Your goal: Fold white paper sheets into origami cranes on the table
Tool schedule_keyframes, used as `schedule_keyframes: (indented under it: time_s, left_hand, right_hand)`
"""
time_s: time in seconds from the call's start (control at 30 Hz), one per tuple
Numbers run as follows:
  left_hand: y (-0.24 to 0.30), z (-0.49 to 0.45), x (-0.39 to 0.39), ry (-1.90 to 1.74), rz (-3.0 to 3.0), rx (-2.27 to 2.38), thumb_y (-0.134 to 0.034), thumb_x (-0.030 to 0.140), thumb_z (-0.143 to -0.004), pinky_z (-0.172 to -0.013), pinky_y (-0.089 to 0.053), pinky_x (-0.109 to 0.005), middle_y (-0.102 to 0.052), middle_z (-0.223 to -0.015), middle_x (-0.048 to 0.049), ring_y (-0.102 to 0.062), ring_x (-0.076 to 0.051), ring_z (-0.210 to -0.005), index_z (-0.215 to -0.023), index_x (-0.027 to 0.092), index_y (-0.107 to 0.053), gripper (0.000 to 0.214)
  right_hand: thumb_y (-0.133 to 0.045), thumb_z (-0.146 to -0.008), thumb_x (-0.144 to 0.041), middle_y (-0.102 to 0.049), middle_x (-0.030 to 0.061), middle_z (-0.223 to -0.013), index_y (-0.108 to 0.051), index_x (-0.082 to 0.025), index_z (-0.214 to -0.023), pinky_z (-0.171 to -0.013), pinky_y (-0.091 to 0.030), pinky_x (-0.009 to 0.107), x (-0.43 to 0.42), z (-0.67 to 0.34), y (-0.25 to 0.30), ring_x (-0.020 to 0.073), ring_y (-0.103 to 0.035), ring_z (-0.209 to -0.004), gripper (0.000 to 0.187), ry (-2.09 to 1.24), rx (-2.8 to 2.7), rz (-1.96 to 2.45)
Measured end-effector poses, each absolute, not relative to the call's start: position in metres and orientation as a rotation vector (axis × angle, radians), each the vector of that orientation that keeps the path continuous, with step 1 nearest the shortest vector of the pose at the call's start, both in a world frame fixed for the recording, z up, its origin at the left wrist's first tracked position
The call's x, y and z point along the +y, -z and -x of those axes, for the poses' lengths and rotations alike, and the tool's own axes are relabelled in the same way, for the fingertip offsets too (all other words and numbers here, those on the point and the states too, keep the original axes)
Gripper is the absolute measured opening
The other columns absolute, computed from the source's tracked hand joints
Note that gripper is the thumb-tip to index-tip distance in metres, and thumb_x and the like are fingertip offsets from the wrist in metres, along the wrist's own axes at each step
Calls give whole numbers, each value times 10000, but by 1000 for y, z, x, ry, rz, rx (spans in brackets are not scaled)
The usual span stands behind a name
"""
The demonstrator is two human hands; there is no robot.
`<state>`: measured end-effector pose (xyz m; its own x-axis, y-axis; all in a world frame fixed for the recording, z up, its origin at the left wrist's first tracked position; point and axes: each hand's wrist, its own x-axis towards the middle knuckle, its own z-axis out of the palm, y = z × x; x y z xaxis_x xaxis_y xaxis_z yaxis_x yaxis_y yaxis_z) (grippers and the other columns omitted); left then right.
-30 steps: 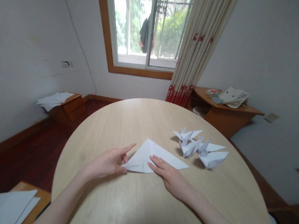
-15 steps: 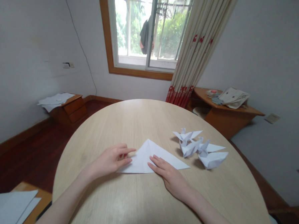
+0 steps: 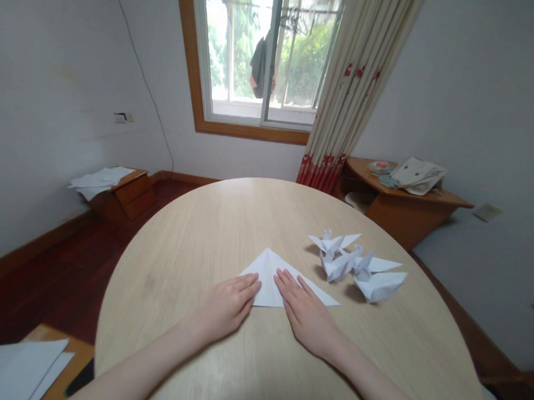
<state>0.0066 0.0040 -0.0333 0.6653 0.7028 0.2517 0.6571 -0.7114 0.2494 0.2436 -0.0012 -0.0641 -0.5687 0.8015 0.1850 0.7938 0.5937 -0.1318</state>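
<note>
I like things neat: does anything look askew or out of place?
Loose white paper sheets untidily overhang the brown wooden drawer cabinet at left. The white triangular folded paper under the left hand and right hand shows no damage.

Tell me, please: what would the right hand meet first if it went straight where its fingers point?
The right hand rests on the folded paper, so it would first cross more of that paper, toward its far corner, then probably the tabletop; depth is unclear.

– What's new with the left hand (image 3: pixel 231 302)?
– Its index finger no longer juts out; the fingers lie flat together on the folded paper (image 3: pixel 266 289).
– And the right hand (image 3: pixel 308 315)?
– Its fingertips sit slightly farther forward
</note>
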Motion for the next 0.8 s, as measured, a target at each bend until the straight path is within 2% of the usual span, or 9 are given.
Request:
schedule_keyframes:
  time_s: [0.17,0.4,0.57,0.67,0.8]
  left_hand:
    - [41,-14,2,-475,-2803,1162,-373,150,-923,-1037,-456,-400,-518,-1381,-152,-503,-245,-1270,-1294,112,-512,398]
    - [54,-30,-2,-570,-2763,1327,-396,234,-944,-1021,-458,-454,-523,-1364,-190,-520,-299,-1237,-1312,78,-482,409]
    - [60,-33,1,-560,-2774,1267,-378,204,-929,-1107,-360,-455,-423,-1453,-172,-380,-274,-1358,-1399,79,-372,485]
    - [60,-31,4,-451,-2777,1229,-342,188,-939,-1142,-299,-452,-341,-1503,-156,-284,-245,-1407,-1430,83,-320,502]
    - [59,-29,5,-306,-2768,1249,-301,201,-964,-1150,-264,-470,-271,-1529,-154,-220,-247,-1426,-1447,62,-296,503]
  right_hand:
    - [-317,-939,-145,-355,95,-1503,-341,-178,-1466,-1129,-315,481,-2,-243,65,214,-293,-1403,528,-40,-2544,1293]
    - [-359,-950,-197,-448,99,-1441,-465,-180,-1397,-1034,-416,484,-8,-236,54,256,-390,-1354,460,-94,-2534,1317]
    - [-389,-959,-228,-489,87,-1416,-522,-225,-1352,-985,-444,485,-8,-235,52,270,-424,-1331,415,-105,-2501,1341]
    - [-389,-965,-248,-440,84,-1455,-504,-233,-1368,-1005,-432,477,-7,-237,54,264,-400,-1348,419,-123,-2499,1362]
    - [-345,-985,-277,-344,99,-1510,-368,-195,-1455,-1096,-347,476,-4,-238,61,240,-314,-1396,477,-163,-2519,1354]
